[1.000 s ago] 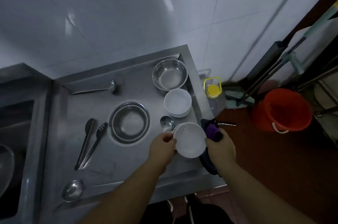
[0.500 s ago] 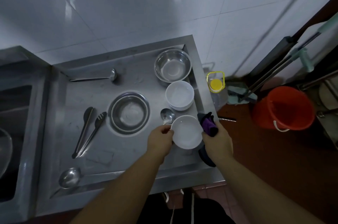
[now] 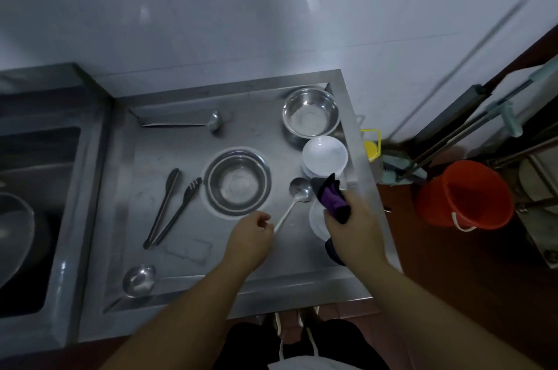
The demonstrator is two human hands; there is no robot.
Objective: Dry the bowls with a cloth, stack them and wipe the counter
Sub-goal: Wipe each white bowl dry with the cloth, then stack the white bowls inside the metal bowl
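Round white bowl point(image 3: 315, 223) under purple cloth point(image 3: 332, 200)

There are no words, numbers or signs to read anywhere in this picture. The bowls, spoons, bucket and wall tiles show none, and the view is dim and blurry.

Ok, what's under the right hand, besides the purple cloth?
Under the right hand, which grips the purple cloth, a white bowl shows only as a curved edge on its left. The hand and cloth cover the rest, so whether the bowl touches the counter is hidden.
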